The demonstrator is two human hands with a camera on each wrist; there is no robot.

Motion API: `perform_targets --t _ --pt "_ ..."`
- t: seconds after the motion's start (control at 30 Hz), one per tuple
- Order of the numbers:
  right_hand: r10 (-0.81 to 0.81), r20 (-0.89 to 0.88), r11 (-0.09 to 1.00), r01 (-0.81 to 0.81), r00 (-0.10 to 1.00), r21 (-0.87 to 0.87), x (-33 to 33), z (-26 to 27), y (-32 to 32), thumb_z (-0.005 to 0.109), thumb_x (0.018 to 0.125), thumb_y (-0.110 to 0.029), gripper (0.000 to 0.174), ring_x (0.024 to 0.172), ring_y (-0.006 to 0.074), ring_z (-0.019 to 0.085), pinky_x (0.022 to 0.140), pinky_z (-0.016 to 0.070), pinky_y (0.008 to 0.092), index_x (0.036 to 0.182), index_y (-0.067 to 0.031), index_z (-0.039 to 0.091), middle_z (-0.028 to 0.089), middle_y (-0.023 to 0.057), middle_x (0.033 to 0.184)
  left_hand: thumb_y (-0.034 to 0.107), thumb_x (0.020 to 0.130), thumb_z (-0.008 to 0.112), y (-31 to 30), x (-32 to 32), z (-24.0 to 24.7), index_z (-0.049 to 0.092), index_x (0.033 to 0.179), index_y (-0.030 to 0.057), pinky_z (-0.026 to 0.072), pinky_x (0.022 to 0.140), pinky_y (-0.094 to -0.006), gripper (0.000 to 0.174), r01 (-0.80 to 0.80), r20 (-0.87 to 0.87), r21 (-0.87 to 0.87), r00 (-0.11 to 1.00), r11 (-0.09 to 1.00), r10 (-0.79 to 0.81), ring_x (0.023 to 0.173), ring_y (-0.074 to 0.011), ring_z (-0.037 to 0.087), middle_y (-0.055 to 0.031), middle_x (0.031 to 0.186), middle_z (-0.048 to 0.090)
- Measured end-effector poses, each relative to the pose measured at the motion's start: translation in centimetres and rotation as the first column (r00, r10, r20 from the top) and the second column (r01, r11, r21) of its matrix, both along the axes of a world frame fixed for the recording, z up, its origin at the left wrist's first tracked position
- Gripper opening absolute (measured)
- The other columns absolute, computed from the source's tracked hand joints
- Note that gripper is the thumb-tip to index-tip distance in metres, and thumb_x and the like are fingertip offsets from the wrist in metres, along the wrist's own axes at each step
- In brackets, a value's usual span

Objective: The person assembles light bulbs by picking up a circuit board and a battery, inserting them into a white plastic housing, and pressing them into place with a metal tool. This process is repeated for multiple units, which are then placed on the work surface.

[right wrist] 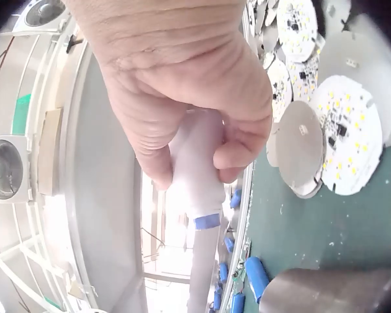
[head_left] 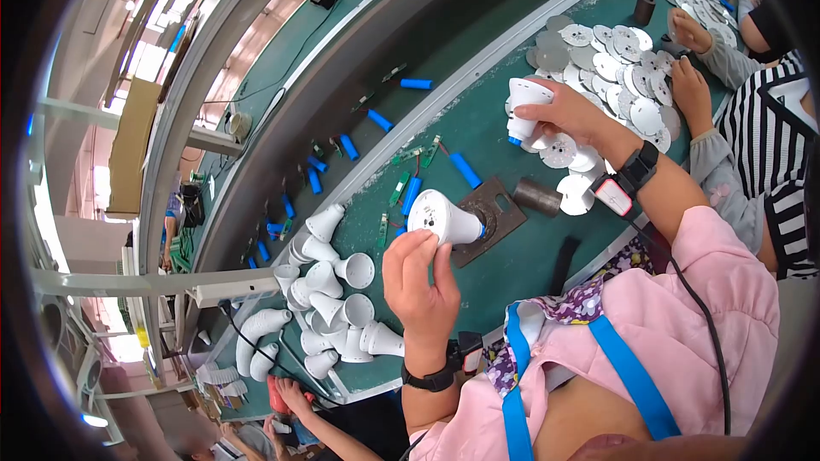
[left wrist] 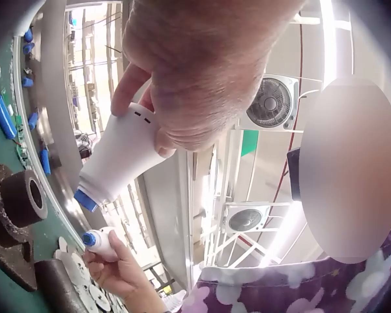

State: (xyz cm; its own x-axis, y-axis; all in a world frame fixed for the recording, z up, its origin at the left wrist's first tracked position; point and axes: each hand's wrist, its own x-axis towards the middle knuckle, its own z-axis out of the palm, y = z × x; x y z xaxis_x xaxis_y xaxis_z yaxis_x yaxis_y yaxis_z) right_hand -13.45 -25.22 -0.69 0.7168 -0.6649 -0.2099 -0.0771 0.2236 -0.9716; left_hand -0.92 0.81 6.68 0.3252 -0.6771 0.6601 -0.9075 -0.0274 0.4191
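Note:
In the head view the left hand (head_left: 420,283) pinches the wide end of a white cone-shaped housing (head_left: 453,220), its narrow end over a dark metal plate (head_left: 500,226). The left wrist view shows this housing (left wrist: 120,153) tilted, with a blue piece (left wrist: 86,200) at its narrow end. Farther right, the right hand (head_left: 564,111) grips a second white housing (head_left: 525,102), blue tip down, beside a pile of round discs (head_left: 628,68). In the right wrist view, thumb and fingers curl round that housing (right wrist: 199,166).
White housings (head_left: 329,303) lie heaped at the left of the green table (head_left: 359,230). Blue cylinders (head_left: 465,170) and green circuit boards (head_left: 399,189) are scattered beyond the hands. A metal tube (head_left: 536,196) lies by the plate. Other people's hands (head_left: 690,90) are at the right.

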Motion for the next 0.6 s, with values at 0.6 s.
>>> perform_targets --t 0.6 --pt "-0.349 -0.506 0.721 -0.119 0.789 -0.683 -8.7 0.2 -2.6 0.070 0.064 -0.042 0.062 0.078 0.0313 0.059 0.070 0.0460 0.0371 0.115 -0.0113 0.054 0.060 0.0166 0.084 0.016 0.075 0.062 -33.5 10.4 -5.6 0.061 0.077 0.0005 0.0463 0.063 -0.0315 0.015 0.065 -0.189 0.206 0.982 0.976 -0.026 0.063 -0.0197 0.059 -0.0081 0.064 0.060"
